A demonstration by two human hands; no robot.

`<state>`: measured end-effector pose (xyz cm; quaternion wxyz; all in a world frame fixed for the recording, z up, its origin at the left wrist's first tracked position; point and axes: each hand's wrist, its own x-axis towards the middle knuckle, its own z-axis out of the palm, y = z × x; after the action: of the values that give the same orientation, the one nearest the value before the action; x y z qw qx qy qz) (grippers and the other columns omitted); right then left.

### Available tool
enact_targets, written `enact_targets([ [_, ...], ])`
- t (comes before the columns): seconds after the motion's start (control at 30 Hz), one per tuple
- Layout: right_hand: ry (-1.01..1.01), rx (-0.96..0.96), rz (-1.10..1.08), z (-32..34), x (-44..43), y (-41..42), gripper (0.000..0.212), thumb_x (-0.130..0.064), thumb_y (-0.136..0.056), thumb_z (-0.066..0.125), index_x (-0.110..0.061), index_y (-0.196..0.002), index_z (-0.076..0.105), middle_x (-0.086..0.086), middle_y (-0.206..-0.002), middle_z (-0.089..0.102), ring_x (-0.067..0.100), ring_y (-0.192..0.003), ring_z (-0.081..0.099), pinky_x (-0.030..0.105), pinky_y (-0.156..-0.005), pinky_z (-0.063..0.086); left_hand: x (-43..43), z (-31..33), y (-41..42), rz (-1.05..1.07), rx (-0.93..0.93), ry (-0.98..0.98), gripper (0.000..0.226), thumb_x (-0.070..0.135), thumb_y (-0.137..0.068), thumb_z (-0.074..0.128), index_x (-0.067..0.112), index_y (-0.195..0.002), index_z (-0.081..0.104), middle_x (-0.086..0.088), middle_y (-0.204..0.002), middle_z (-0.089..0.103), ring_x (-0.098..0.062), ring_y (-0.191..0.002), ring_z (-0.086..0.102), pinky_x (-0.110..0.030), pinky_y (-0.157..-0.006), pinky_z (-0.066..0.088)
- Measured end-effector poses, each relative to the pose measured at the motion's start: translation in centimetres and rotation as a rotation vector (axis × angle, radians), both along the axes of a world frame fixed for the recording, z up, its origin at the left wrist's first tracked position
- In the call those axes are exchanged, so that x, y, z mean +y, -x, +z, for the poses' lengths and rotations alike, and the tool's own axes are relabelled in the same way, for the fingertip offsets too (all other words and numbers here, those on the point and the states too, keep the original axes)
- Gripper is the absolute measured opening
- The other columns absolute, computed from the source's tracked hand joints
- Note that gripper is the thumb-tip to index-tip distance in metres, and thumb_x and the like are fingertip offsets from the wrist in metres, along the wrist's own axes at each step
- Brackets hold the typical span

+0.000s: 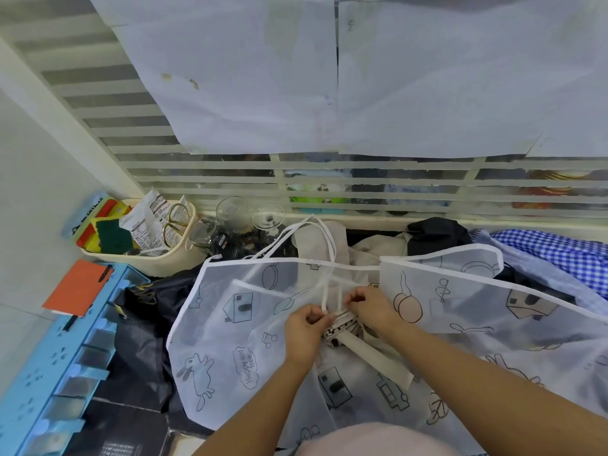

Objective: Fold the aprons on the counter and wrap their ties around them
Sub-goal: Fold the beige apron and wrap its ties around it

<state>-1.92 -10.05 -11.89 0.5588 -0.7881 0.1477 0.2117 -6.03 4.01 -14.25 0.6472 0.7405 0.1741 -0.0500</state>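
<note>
The bundle [340,325] is lying half hidden atop the sheer apron [230,324]. The left hand [304,327] is pinching a white tie [325,291]; the right hand [370,309] is gripping the bundle.

1 sheer apron spread open, 1 small folded bundle on top of it.
Translucent white apron [230,324], cartoon prints, white trim, lies open across the pile. Its white tie [324,258] runs down to a folded striped beige bundle [340,325] at centre, pinched there by left hand [304,327] and right hand [370,309]. Beige strap [378,360] trails off the bundle. Dark apron [141,324] crumpled left, blue gingham cloth [559,255] right.
</note>
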Motion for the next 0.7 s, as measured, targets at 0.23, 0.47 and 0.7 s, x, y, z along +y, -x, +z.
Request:
enact_targets([
  [0.23,0.015,0.0,0.148,-0.5,0.2,-0.6,0.016,0.003,-0.085,0.063,-0.013,-0.089,0.065,-0.001,-0.082,0.06,0.011,-0.079,0.057,0.012,-0.068,0.046,0.2,-0.3,-0.1,-0.065,-0.014,-0.135,0.014,0.004,-0.077,0.076,0.003,-0.07,0.064,-0.006,-0.066,0.067,-0.008,-0.061,0.06,-0.026,-0.063,0.051],
  [0.47,0.316,-0.096,0.11,-1.3,0.4,-0.2,0.023,-0.018,-0.081,0.074,-0.014,-0.076,0.052,0.0,-0.076,0.05,0.009,-0.065,0.049,0.012,-0.048,0.033,-0.1,0.2,0.0,-0.139,-0.035,-0.226,0.02,0.002,-0.08,0.072,0.014,-0.067,0.062,0.001,-0.062,0.064,-0.004,-0.058,0.058,-0.016,-0.057,0.047],
  [0.7,0.384,-0.216,0.274,-1.1,0.9,-0.2,0.018,-0.016,-0.08,0.072,-0.014,-0.098,0.073,-0.007,-0.09,0.057,0.004,-0.08,0.055,0.008,-0.065,0.038,0.0,0.6,-0.1,-0.169,-0.033,-0.235,0.029,-0.003,-0.078,0.072,0.02,-0.064,0.062,0.015,-0.057,0.064,-0.002,-0.057,0.059,-0.015,-0.057,0.047],
])
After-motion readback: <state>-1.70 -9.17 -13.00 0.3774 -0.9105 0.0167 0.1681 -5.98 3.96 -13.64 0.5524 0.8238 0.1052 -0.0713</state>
